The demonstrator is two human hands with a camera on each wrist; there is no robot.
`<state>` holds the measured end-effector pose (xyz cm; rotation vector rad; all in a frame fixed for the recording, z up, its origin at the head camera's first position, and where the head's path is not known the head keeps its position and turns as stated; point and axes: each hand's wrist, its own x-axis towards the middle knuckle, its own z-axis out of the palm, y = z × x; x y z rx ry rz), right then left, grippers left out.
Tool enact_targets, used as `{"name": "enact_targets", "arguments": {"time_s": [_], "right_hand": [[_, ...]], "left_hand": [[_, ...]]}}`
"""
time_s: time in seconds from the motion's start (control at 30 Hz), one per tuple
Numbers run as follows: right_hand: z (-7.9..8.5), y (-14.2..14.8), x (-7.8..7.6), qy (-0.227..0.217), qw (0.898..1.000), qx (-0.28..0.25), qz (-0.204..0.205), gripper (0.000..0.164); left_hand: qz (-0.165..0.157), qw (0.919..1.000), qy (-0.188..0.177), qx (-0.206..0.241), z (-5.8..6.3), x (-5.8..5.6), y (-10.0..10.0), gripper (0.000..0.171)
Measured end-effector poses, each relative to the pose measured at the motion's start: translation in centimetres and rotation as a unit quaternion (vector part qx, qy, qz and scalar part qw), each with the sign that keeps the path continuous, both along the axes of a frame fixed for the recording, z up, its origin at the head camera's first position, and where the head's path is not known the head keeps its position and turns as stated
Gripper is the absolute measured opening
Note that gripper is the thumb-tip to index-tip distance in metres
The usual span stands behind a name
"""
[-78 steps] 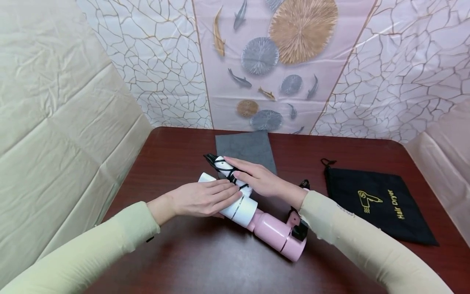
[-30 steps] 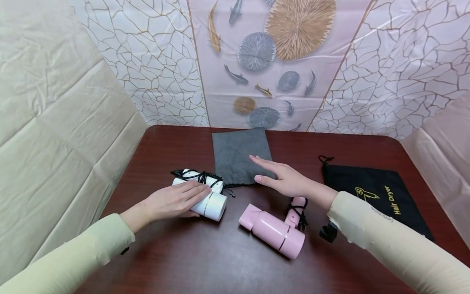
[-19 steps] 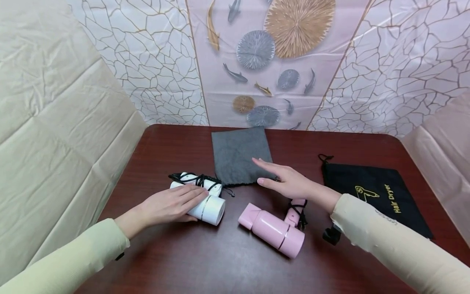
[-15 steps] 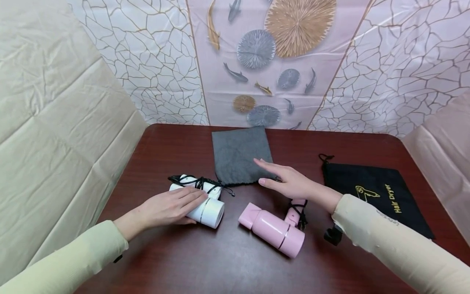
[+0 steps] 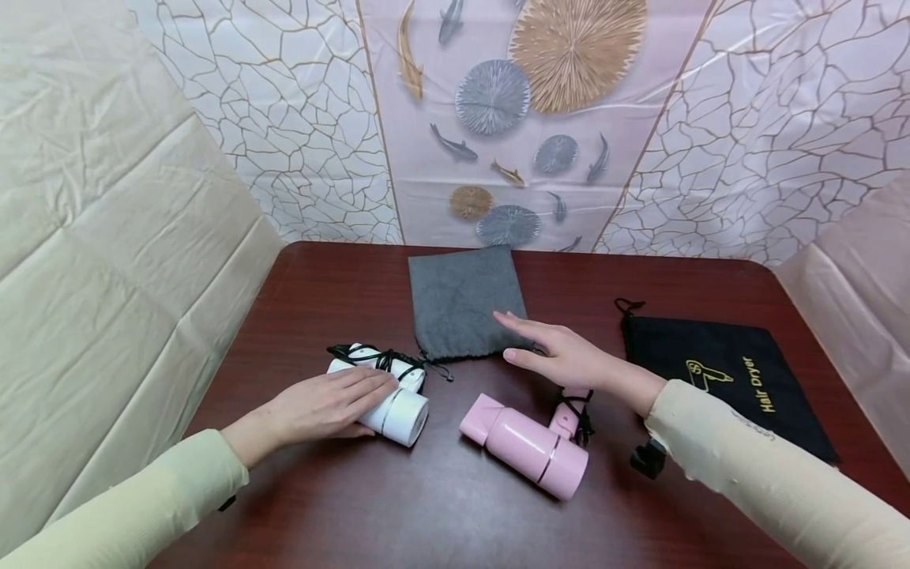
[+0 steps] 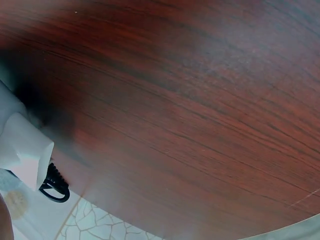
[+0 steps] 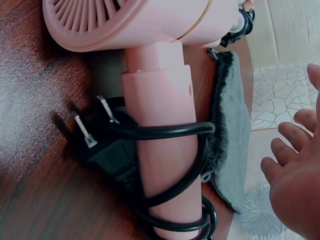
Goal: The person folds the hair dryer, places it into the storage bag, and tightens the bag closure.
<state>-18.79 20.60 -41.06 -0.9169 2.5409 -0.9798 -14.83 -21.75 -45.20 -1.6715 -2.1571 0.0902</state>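
In the head view my left hand (image 5: 313, 407) lies over the body of a white hair dryer (image 5: 404, 417), fingers across its top and thumb on the near side. A black cord is wound round the dryer's folded handle. The left wrist view catches only the white nozzle (image 6: 25, 150) at its left edge. My right hand (image 5: 569, 356) hovers with straight fingers, holding nothing, between a grey drawstring pouch (image 5: 465, 296) and a pink hair dryer (image 5: 522, 442). Black cord and plug (image 7: 112, 150) wrap the pink handle in the right wrist view.
A black drawstring bag (image 5: 732, 348) printed "Hair Dryer" lies at the right, partly behind my right sleeve. Everything rests on a dark red-brown table (image 5: 426, 514). Fabric walls (image 5: 313, 126) stand along its back and sides.
Earlier both hands were on the white dryer near the pink one. It has since moved left and nearer under my left hand, and my right hand has come off it.
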Motion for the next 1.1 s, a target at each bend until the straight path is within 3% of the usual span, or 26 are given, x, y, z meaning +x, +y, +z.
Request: {"name": "enact_targets", "arguments": {"time_s": [0.5, 0.6, 0.7, 0.77, 0.93, 1.1], "right_hand": [[-0.4, 0.3, 0.0, 0.019, 1.0, 0.002, 0.002, 0.065], [-0.3, 0.3, -0.2, 0.029, 1.0, 0.006, 0.01, 0.066], [-0.1, 0.1, -0.6, 0.048, 0.998, 0.014, 0.023, 0.065], [0.0, -0.1, -0.9, 0.062, 0.997, 0.024, 0.031, 0.064], [-0.1, -0.6, -2.0, 0.104, 0.991, 0.061, 0.06, 0.062], [-0.5, -1.3, -3.0, 0.137, 0.98, 0.107, 0.093, 0.059]], "left_hand": [[-0.002, 0.9999, 0.012, -0.005, -0.5, -0.7, -1.1, 0.06], [0.014, 0.9998, 0.008, -0.007, -0.4, -0.5, -1.1, 0.073], [0.045, 0.9989, -0.007, 0.011, 0.0, 0.2, -0.9, 0.094], [0.073, 0.9967, -0.017, 0.032, 0.2, 0.8, -0.5, 0.098], [0.157, 0.985, -0.003, 0.072, 1.0, 2.8, 1.2, 0.095], [0.231, 0.9696, 0.027, 0.075, 1.7, 4.6, 3.4, 0.091]]}}
